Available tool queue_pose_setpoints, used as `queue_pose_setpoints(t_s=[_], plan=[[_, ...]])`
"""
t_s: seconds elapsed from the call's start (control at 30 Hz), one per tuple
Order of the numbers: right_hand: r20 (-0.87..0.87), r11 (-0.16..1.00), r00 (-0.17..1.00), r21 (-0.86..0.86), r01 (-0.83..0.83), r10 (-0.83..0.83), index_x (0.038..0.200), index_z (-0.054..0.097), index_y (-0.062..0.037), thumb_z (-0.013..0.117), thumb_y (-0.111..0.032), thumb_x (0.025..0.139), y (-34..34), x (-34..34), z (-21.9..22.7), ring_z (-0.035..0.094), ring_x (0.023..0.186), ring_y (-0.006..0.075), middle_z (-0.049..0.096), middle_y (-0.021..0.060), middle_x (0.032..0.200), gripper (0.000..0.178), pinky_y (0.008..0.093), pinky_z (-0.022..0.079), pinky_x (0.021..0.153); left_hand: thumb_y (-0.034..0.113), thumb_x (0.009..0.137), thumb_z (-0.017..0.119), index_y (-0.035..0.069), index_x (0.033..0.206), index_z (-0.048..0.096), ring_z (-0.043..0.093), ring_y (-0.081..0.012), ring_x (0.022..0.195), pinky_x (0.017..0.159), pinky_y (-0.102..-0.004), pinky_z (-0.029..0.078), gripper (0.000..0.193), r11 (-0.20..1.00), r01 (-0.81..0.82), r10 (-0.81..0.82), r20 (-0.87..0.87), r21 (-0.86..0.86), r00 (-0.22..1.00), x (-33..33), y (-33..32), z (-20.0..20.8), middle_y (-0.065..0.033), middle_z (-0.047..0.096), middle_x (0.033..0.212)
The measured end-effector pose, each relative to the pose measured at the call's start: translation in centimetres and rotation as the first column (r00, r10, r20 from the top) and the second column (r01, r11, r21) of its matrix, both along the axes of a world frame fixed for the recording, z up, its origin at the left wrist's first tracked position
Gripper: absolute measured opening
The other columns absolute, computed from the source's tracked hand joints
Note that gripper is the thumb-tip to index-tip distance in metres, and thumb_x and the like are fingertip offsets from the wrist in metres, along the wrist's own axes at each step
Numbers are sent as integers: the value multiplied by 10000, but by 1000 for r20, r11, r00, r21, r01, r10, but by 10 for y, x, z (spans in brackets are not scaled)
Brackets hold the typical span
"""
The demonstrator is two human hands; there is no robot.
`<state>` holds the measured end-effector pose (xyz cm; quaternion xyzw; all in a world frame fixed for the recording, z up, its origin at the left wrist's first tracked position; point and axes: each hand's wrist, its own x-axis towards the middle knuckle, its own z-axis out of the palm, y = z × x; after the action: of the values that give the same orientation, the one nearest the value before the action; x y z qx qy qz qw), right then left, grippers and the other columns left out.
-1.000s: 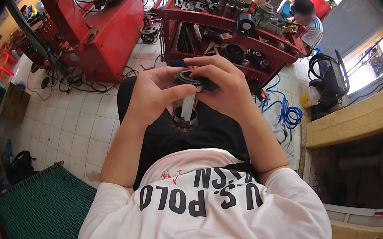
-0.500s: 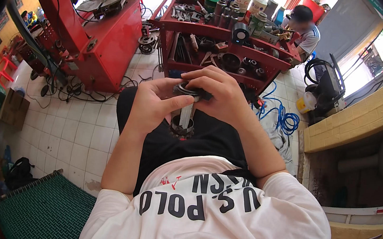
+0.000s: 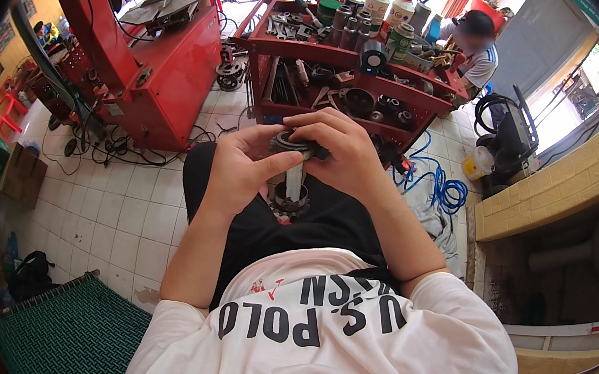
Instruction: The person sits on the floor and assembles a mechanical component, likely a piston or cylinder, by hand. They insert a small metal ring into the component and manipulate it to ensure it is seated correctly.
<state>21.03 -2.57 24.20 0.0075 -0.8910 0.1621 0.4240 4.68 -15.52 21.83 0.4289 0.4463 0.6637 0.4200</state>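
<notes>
A dark round metal part with a ring-shaped rim point(image 3: 288, 144) is gripped between my two hands above my lap. My left hand point(image 3: 241, 161) closes on its left side, thumb across the front. From the right, my right hand point(image 3: 345, 150) curls its fingers over the top of the ring and covers part of it. A pale straight shaft point(image 3: 294, 177) runs down from beneath the ring. Its lower end meets a dark toothed metal cup point(image 3: 290, 202) between my thighs. Whether ring, shaft and cup are joined cannot be made out.
Ahead stands a red tool cart point(image 3: 286, 49) loaded with wrenches, cans and metal parts. A red machine point(image 3: 168, 66) is at left, with cables on the floor. Blue hose point(image 3: 448, 194) coils at right. Another person point(image 3: 479, 60) sits beyond the cart. A green woven seat point(image 3: 73, 324) lies lower left.
The toothed cup and shaft sit slightly lower and further right in the picture. Both hands keep nearly the same hold on the ringed part.
</notes>
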Motion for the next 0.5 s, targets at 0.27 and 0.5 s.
queue_pose_setpoints(t_s=[0.27,0.5], plan=[[-46,1000,999,-1,5,-5,994,682,-55,791,-15,633,3,-2,-5,711,996,283,738,61,1130,380,376,586,828,81,853,839,-72,1271,647,687,-119,970,828,-261,557,485,1000,-12,12,-3,24,1000,2,2,-3,-99,717,1122],[-180,999,983,32,-34,39,1005,689,-46,758,43,634,7,-3,-11,728,944,294,741,107,1141,388,359,587,775,129,965,739,-17,1191,643,709,-114,916,764,-255,567,286,994,-90,66,305,64,950,7,9,-8,-89,726,1067]])
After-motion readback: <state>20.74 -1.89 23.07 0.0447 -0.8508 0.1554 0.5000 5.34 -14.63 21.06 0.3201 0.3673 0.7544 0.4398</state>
